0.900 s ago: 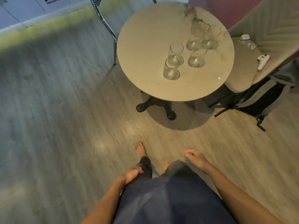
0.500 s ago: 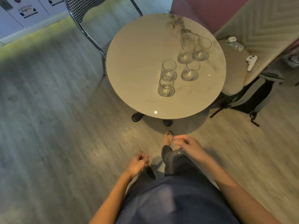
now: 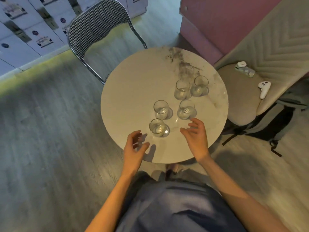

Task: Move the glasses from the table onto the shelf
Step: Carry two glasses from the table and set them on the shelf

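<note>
Several clear drinking glasses stand upright on a round marble table (image 3: 130, 97). The nearest glass (image 3: 157, 127) is by the front edge, another glass (image 3: 161, 109) just behind it, a third glass (image 3: 186, 109) to the right, and two more stand further back. My left hand (image 3: 136, 148) hovers over the table's front edge, left of the nearest glass, fingers apart and empty. My right hand (image 3: 195, 138) is spread open just right of that glass and below the third one, touching neither. No shelf is in view.
A houndstooth chair (image 3: 98, 29) with a chrome frame stands behind the table at left. A beige padded chair (image 3: 240, 97) at right holds a white controller (image 3: 264, 89) and a small case (image 3: 244, 69). A backpack (image 3: 274, 121) lies on the floor beside it. A pink cabinet (image 3: 217, 22) is behind.
I have stepped up to the table, and both hands have risen from my sides to hover over its front edge on either side of the nearest glass.
</note>
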